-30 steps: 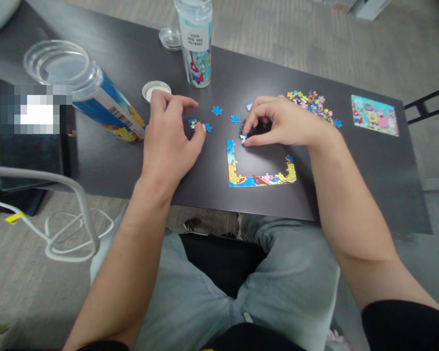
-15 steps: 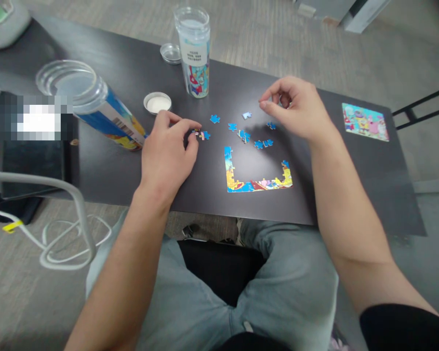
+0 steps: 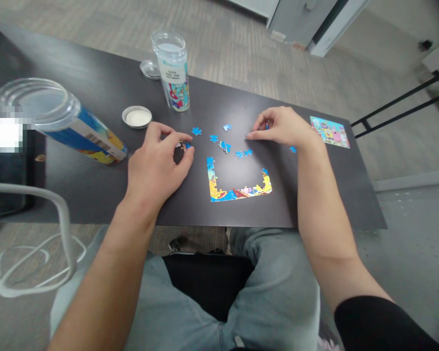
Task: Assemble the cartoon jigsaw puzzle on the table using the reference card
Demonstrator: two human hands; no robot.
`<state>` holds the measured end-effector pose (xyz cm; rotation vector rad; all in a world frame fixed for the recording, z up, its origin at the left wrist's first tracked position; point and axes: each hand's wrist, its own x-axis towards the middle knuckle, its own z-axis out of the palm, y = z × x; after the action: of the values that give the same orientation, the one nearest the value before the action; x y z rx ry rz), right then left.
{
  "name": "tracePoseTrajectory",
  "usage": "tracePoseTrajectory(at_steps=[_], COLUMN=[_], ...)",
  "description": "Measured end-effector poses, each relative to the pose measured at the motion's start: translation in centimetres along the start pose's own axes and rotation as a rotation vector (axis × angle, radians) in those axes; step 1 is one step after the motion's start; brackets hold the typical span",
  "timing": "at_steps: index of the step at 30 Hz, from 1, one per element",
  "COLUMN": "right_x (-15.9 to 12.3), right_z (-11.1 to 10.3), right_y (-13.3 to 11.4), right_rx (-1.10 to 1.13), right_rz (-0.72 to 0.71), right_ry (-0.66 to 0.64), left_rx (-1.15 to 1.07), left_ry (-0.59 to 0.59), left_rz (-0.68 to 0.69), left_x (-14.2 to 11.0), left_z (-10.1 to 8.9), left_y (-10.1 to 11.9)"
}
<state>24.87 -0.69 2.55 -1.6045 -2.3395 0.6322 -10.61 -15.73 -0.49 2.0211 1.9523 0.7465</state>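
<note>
My left hand [image 3: 151,163] rests on the black table [image 3: 95,190], thumb and forefinger pinched on a small joined puzzle piece [image 3: 183,145]. My right hand [image 3: 283,127] lies farther right with its fingers curled, fingertips touching the table near several loose blue pieces [image 3: 225,146]. What it holds, if anything, is hidden. Between the hands, nearer me, lies a partly built U-shaped puzzle border [image 3: 237,190]. One blue piece [image 3: 293,149] sits by my right wrist.
A clear upright tube [image 3: 172,68] stands at the back with its clear lid [image 3: 149,69] beside it. A larger tube [image 3: 64,124] lies on its side at left, near a white cap [image 3: 136,117]. A picture card [image 3: 329,131] lies at right. A white cable loops on the floor.
My right hand left the puzzle border, rose toward the back, then came down on the table again. My left hand stayed pinched on its piece. The view shifted right and up.
</note>
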Motion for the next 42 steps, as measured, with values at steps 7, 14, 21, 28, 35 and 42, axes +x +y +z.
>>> tracePoseTrajectory(at_steps=[7, 14, 21, 28, 35, 42], right_x=[-0.1, 0.0, 0.2, 0.4, 0.3, -0.2], right_z=[0.9, 0.7, 1.4, 2.2, 2.8, 2.4], right_y=[-1.0, -1.2, -1.8, -2.8, -2.8, -3.7], right_rx=[0.046, 0.226, 0.281, 0.385, 0.341, 0.288], right_rz=[-0.045, -0.118, -0.116, -0.183, -0.190, -0.264], right_ry=[-0.083, -0.144, -0.219, -0.298, -0.274, -0.358], left_rx=[-0.015, 0.021, -0.002, -0.083, -0.076, -0.069], left_ry=[0.032, -0.009, -0.002, -0.097, -0.136, -0.139], left_rz=[0.027, 0.000, 0.019, 0.171, 0.245, 0.250], left_x=[-0.1, 0.0, 0.1, -0.3, -0.5, -0.3], left_z=[0.4, 0.2, 0.1, 0.3, 0.3, 0.4], left_y=[-0.3, 0.1, 0.3, 0.8, 0.8, 0.6])
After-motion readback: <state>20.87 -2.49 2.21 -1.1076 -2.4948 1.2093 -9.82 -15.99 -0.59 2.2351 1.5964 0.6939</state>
